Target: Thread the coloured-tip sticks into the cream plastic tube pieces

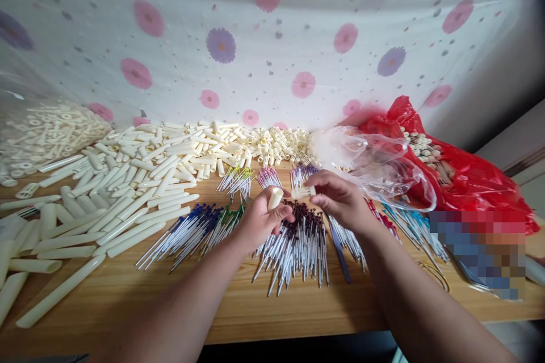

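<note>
My left hand point(260, 216) is closed around a short cream plastic tube point(275, 198), its rounded tip sticking up past the thumb. My right hand point(336, 197) pinches a small cream ribbed piece point(303, 192) between thumb and fingertips, a little to the right of the tube and apart from it. Both hands hover above a pile of thin refills with dark red tips point(298, 241) on the wooden table point(238, 306).
Long cream tubes point(97, 221) and short cream caps point(179, 150) cover the table's left and back. Blue and green tipped refills point(191, 232) lie left of my hands. A clear bag point(374, 161) and a red bag point(464, 176) sit at the right. Flowered cloth point(264, 45) hangs behind.
</note>
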Available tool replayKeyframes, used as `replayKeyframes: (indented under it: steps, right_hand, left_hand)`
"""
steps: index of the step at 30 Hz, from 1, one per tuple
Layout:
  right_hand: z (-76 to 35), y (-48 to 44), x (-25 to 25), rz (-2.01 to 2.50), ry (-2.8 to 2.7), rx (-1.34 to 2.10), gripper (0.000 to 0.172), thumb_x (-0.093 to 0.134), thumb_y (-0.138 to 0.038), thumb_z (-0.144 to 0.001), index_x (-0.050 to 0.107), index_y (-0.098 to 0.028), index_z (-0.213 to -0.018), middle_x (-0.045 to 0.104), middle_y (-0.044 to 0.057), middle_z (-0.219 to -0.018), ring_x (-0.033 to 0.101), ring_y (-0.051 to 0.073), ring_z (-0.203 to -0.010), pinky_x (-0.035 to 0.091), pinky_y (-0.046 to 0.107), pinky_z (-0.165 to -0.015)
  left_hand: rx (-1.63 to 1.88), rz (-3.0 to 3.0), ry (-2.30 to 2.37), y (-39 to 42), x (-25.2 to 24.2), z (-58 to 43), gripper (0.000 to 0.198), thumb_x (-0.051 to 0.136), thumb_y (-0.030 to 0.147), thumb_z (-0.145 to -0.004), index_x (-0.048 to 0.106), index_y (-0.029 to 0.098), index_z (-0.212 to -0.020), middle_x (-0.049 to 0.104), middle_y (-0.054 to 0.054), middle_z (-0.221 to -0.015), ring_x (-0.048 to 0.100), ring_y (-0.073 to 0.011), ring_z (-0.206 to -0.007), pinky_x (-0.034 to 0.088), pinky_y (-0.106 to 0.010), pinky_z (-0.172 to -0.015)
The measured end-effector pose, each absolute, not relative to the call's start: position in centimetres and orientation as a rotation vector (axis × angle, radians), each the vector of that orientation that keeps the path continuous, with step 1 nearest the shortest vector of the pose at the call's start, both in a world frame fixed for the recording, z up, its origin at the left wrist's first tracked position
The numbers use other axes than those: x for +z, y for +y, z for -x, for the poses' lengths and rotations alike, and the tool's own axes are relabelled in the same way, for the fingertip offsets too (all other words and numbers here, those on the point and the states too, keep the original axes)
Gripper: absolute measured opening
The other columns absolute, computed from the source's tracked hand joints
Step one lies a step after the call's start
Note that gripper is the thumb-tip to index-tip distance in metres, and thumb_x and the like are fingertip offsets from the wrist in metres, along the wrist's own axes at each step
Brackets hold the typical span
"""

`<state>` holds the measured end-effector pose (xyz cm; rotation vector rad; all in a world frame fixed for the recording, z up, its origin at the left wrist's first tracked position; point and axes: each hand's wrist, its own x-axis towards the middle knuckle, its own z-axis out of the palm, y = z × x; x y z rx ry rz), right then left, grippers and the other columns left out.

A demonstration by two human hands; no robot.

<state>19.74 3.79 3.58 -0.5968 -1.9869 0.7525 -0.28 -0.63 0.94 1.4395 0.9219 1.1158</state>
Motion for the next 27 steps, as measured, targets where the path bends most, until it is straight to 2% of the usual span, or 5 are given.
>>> replayKeyframes:
  steps: [3,8,19,24,27]
  right_hand:
    - [-20.5,3.8,3.1,0.656,-1.814,0.817,0.023,0.064,-0.034,-0.080,0.064,-0.027,-0.102,0.061,0.003,-0.089,0.058,0.013,-0.075,0.050,0.029,-0.067]
    - [-20.5,3.6,3.4,0.584,-1.997,0.787,0.020,0.063,-0.029,-0.081,0.065,-0.024,-0.101,0.064,0.003,-0.087,0.059,0.012,-0.076,0.049,0.027,-0.069]
    - [-19.7,3.7,2.9,0.711,-2.029,0.730,0.025,0.060,-0.042,-0.081,0.065,-0.019,-0.089,0.064,0.005,-0.078,0.058,0.013,-0.068,0.047,0.026,-0.062]
    - [-19.5,3.7,2.5,0.865,-2.108,0.457,0.035,0.053,-0.048,-0.084,0.057,-0.017,-0.069,0.054,0.001,-0.062,0.049,0.011,-0.057,0.036,0.024,-0.054]
    - [-19.2,3.6,2.5,0.893,-2.139,0.422,0.038,0.049,-0.049,-0.086,0.053,-0.017,-0.067,0.050,0.000,-0.060,0.046,0.010,-0.055,0.033,0.023,-0.053]
  left_hand:
    - [1.100,-1.823,1.080,-0.4,1.3,0.8,0.036,0.050,0.047,-0.085,0.055,0.018,-0.106,0.055,0.002,-0.065,0.047,-0.0098,-0.056,0.039,-0.021,-0.054]
    - [1.063,-2.031,1.204,-0.3,1.3,0.2,0.026,0.045,0.037,-0.090,0.059,0.020,-0.104,0.065,-0.003,-0.087,0.057,-0.0135,-0.075,0.044,-0.024,-0.069]
    - [1.226,-2.062,1.300,-0.2,0.7,0.2,0.020,0.054,0.024,-0.085,0.062,0.022,-0.104,0.070,-0.004,-0.097,0.064,-0.0159,-0.086,0.049,-0.029,-0.076]
    - [1.234,-2.168,1.355,-0.4,1.0,0.1,0.022,0.055,0.021,-0.084,0.064,0.023,-0.104,0.071,-0.005,-0.099,0.064,-0.0174,-0.087,0.049,-0.032,-0.078]
    - [1.226,-2.195,1.426,-0.5,1.0,0.0,0.021,0.057,0.022,-0.083,0.064,0.022,-0.103,0.071,-0.005,-0.098,0.064,-0.0180,-0.087,0.050,-0.032,-0.076]
